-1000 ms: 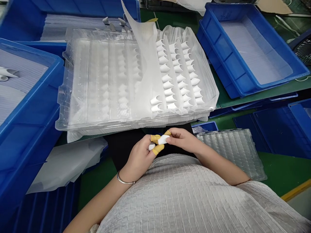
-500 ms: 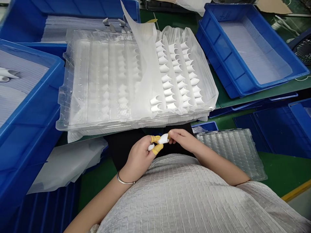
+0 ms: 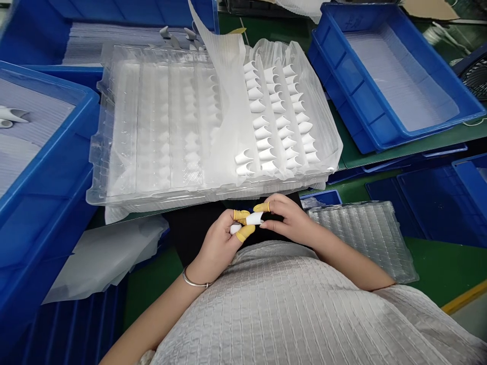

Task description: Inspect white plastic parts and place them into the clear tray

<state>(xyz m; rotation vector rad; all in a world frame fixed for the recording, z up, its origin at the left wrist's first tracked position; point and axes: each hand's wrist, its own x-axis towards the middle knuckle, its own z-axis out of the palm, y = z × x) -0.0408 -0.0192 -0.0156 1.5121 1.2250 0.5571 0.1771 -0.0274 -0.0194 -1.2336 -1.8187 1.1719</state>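
My left hand (image 3: 218, 241), with yellow finger cots on the thumb and fingers, is closed on a short white tube-like piece (image 3: 254, 218) with a curved-cut end. A second white piece (image 3: 235, 229) sits deeper in the same hand, partly hidden by the fingers. My right hand (image 3: 287, 219) meets the right end of the first piece, its yellow-capped finger along the top edge and its bare thumb at the lower edge. Just beyond my hands, a clear plastic tray (image 3: 97, 152) holds rows of similar white pieces (image 3: 262, 133), partly covered by a translucent foam sheet (image 3: 228, 101).
Blue bins stand at the left (image 3: 72, 137), back left (image 3: 41, 30) and right (image 3: 365, 101); the left ones hold loose pieces. Empty-looking clear trays (image 3: 361, 238) lie low at the right. Foam sheets (image 3: 110, 253) hang below the table at left. A fan (image 3: 474, 76) is at far right.
My right hand has shifted its grip: its finger has lifted to the top edge and the thumb has spread downward. The white piece has turned slightly. My left hand stays nearly in place.
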